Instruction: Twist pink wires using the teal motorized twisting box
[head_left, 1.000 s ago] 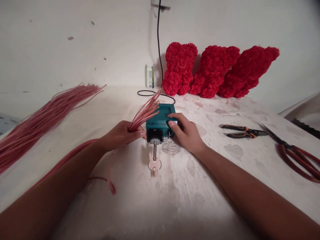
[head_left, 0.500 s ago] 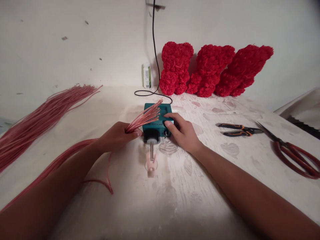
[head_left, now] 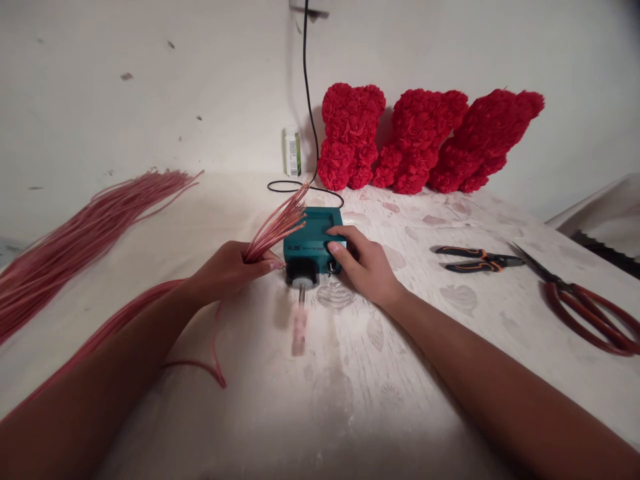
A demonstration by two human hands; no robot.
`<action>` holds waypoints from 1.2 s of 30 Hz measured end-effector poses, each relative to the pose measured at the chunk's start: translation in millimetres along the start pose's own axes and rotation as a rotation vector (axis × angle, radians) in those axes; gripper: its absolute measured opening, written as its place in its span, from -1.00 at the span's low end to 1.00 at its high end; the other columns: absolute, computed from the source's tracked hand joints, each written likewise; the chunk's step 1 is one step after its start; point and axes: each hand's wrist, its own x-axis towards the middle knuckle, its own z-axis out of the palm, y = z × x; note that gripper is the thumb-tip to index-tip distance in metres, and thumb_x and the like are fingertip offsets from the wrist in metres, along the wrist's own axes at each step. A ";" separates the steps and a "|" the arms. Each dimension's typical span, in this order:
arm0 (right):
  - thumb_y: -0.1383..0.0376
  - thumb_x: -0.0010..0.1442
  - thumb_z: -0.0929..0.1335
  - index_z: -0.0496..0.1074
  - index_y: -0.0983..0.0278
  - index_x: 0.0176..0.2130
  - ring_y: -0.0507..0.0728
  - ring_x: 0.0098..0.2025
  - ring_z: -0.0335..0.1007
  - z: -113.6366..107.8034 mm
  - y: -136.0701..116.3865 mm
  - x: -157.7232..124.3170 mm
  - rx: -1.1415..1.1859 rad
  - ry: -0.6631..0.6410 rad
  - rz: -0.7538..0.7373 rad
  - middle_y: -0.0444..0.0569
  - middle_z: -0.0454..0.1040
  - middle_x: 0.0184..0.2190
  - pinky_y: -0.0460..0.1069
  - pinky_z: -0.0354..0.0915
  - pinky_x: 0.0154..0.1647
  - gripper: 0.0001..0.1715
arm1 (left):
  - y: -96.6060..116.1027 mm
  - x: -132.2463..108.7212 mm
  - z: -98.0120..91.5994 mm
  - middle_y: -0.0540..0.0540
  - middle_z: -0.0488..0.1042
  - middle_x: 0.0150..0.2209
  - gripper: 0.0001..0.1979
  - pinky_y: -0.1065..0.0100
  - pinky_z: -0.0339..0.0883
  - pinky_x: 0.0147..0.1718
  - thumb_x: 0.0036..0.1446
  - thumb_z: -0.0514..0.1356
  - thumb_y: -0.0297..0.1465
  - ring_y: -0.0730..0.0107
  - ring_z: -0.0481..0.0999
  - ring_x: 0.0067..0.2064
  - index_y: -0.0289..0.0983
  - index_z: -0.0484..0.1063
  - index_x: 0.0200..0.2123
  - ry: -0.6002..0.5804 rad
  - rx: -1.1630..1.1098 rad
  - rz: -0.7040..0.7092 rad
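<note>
My left hand [head_left: 233,270] is closed around a bundle of thin pink strands [head_left: 277,227], whose tips fan out toward the upper right; the rest trails back under my forearm. Just to its right stands a small teal motor box [head_left: 315,233] with a black round front and a metal shaft. At the shaft's end a pale pink clip-like piece [head_left: 299,330] is blurred. My right hand [head_left: 367,263] grips the box's right side, thumb and forefinger on its top edge, beside a small switch [head_left: 331,267]. Its other fingers are partly hidden.
A larger pile of pink strands [head_left: 100,227] lies at left. Several red rose-covered figures [head_left: 353,137] lean on the wall near a white-green bottle [head_left: 292,152]. Orange-black pliers [head_left: 477,259] and red-handled scissors [head_left: 585,300] rest at right. A black cable [head_left: 307,80] runs down to the box.
The bundle's tips have swung up and left, uncovering more of the box's front. My left hand has shifted slightly left. The pink piece on the shaft looks narrower and more blurred.
</note>
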 end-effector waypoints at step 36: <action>0.05 0.37 0.27 0.48 0.25 0.08 0.06 -0.49 0.31 -1.7 -7.7 -1.8 -0.003 0.134 0.013 -0.20 0.34 -0.56 -0.06 0.22 -0.38 -0.54 | 38.6 -26.7 1.2 0.16 0.09 -0.66 -0.69 0.46 -0.06 -0.60 0.06 0.30 -0.16 0.57 0.04 -0.58 -0.33 0.50 -0.37 0.109 -0.145 0.006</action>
